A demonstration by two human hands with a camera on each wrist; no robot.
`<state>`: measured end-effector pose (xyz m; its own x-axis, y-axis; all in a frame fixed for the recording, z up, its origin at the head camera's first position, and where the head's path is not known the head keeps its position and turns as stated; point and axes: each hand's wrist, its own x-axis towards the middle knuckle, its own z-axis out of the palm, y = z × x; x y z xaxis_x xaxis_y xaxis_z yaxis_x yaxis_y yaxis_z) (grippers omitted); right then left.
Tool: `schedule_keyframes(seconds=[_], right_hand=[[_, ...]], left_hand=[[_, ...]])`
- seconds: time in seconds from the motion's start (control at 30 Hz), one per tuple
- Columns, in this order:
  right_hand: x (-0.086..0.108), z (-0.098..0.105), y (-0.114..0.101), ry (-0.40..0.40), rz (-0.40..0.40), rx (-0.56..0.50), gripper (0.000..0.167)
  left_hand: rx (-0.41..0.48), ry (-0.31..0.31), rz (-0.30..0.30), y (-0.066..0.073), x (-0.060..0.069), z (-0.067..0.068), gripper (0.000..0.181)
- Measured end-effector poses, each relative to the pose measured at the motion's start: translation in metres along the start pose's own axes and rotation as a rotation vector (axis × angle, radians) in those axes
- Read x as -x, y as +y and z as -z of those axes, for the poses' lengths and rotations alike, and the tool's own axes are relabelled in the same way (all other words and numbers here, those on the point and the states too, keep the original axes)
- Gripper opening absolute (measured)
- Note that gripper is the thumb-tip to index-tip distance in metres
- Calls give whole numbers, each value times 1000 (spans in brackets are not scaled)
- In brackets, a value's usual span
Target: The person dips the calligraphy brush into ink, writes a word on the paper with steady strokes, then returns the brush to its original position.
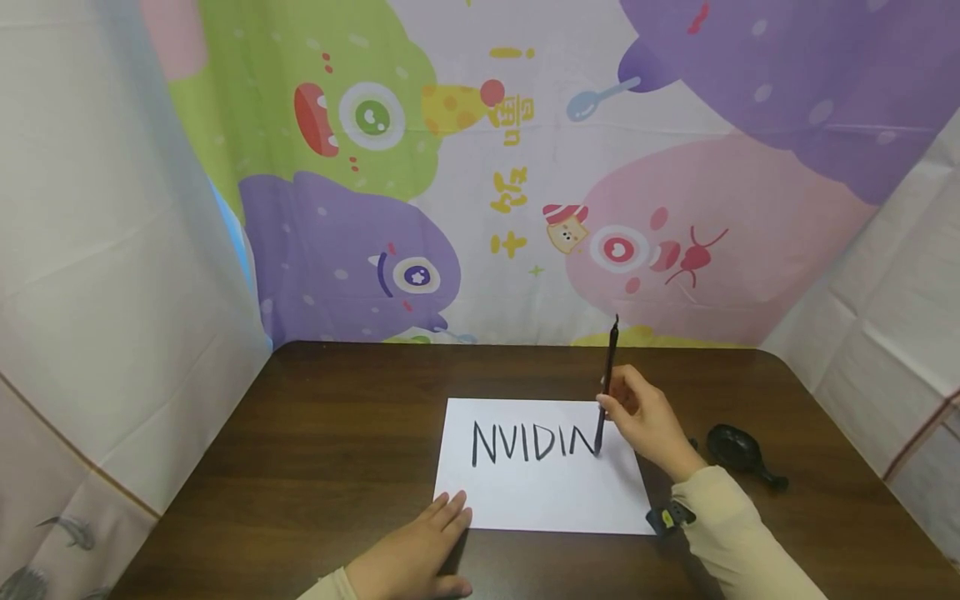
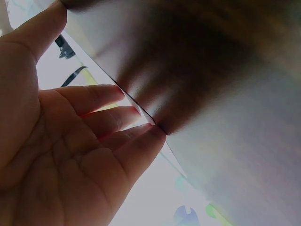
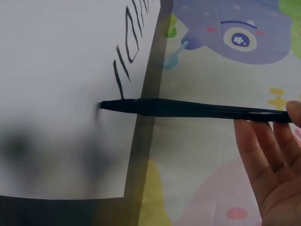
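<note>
A white sheet of paper lies on the table, with black brushed letters "NVIDIN" across its upper half. My right hand pinches a dark ink brush by its handle between thumb and fingers. The brush stands nearly upright, its dark tip at the end of the last letter. In the right wrist view the ink brush has its bristles against the paper. My left hand lies flat, fingers extended, fingertips resting on the sheet's lower left corner.
A small black dish with a handle sits on the brown wooden table, right of my right hand. Behind the table hangs a cartoon-printed curtain. Pale cloth walls stand at both sides.
</note>
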<state>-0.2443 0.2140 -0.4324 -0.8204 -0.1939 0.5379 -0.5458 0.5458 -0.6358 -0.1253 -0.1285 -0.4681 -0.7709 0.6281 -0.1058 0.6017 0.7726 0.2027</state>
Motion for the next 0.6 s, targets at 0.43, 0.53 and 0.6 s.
schedule_keyframes(seconds=[0.43,0.53,0.6], right_hand=[[-7,-2,-11,80,-13,-110,22],[-6,-6,-14,76,-30,-150,22],[-6,-8,-13,75,-43,-167,22]], left_hand=[[6,-15,8,1,0,1,82],[5,-14,10,1,0,0,82],[5,-17,14,1,0,0,82]])
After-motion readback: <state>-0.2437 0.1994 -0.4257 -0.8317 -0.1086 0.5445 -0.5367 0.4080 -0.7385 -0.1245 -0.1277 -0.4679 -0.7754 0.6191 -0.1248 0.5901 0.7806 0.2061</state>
